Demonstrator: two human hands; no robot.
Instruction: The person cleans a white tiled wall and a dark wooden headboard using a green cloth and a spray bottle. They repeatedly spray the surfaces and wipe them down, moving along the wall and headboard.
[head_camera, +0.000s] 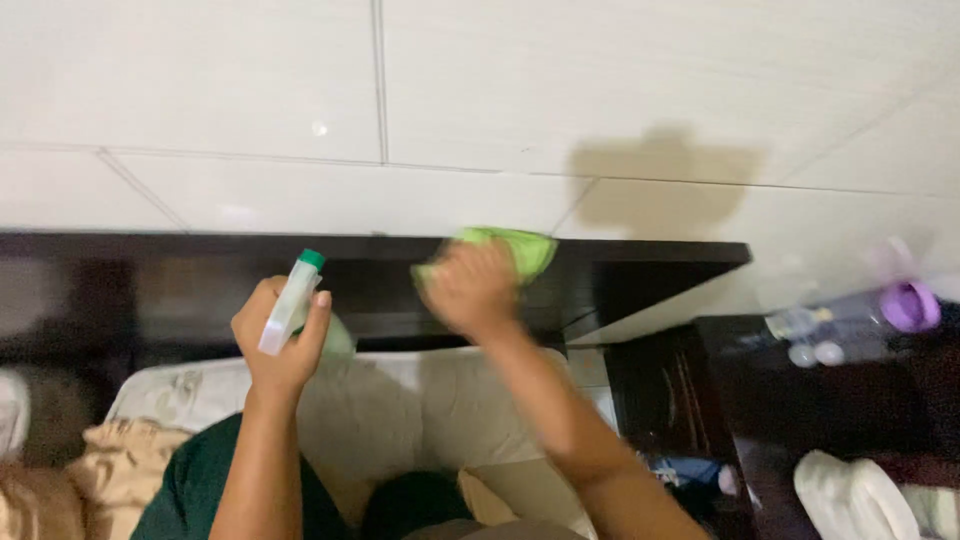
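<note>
The left hand (283, 340) is wrapped firmly around a white plastic spray bottle with a green nozzle cap (291, 302), held upright in front of the dark glossy wooden headboard ledge (640, 262). To its right, the right hand (470, 290) presses a bright green soft cloth (508, 247) flat under its fingers onto the ledge's top edge; both are motion-blurred. Beyond the cloth rises the pale tiled wall (480, 90); below the wrists lies a cream cushioned surface (400, 410). The cloth could likely slip off the narrow edge if pressure shifts past it, and the bottle may mist the cushion beneath the grip.
</note>
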